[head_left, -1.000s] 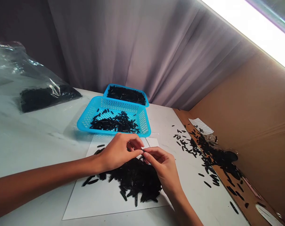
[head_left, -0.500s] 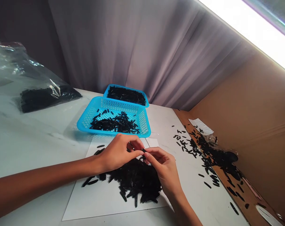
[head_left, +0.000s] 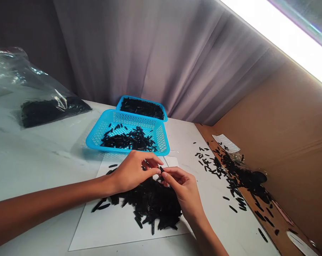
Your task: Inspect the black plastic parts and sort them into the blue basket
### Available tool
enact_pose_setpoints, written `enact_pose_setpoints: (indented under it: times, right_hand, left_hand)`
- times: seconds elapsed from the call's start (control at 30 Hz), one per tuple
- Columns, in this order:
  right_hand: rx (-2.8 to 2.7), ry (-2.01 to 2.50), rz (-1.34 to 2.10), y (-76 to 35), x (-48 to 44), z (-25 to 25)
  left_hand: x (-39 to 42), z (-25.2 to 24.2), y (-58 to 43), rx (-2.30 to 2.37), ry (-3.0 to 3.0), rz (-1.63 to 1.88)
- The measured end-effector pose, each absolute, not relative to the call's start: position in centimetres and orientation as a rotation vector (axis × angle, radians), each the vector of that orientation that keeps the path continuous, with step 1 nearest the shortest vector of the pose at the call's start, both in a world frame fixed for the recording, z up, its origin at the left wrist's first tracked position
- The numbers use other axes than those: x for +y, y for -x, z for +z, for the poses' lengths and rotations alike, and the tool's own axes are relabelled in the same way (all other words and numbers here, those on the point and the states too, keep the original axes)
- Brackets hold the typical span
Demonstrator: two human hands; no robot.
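Between the fingertips of both hands is a small black elongated piece (head_left: pixel 161 170), its exact kind too small to tell. My left hand (head_left: pixel 134 170) pinches it from the left, thumb and fingers closed. From the right, my right hand (head_left: pixel 182 183) grips it between thumb and forefinger. Below them a heap of similar black pieces (head_left: pixel 157 206) covers part of a white sheet (head_left: pixel 94 233). Just beyond my hands stands a blue perforated basket (head_left: pixel 93 140) with a layer of such pieces inside.
A second blue basket (head_left: pixel 164 115), filled with black pieces, stands behind the first. At left lies a clear plastic bag (head_left: pixel 49 90) with black contents. On the right, scattered black pieces (head_left: pixel 238 177) lie near a cardboard wall (head_left: pixel 283 117) and a paper slip (head_left: pixel 226 143).
My fingertips have shifted slightly around the black piece, which now shows more upright between them, and my left forefinger is a little more extended. Baskets and heap are unchanged.
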State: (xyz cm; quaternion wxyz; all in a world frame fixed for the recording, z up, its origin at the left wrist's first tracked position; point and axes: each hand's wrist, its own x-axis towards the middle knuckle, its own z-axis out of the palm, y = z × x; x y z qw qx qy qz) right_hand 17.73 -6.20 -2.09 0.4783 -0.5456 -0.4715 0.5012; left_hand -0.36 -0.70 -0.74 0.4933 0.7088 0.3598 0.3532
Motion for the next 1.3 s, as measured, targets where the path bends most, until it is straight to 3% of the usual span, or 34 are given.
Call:
enact_pose_setpoints:
  times: [0.27, 1.3]
  right_hand:
    - [-1.125, 1.339, 1.235, -17.52, -6.15, -1.93]
    - [-1.351, 1.345, 1.223, -17.02, -6.61, -2.35]
  left_hand:
    - [-0.63, -0.58, 0.39, 0.903, -1.706, 0.976]
    - [-1.56, -1.0, 0.38, 0.822, -1.899, 0.774]
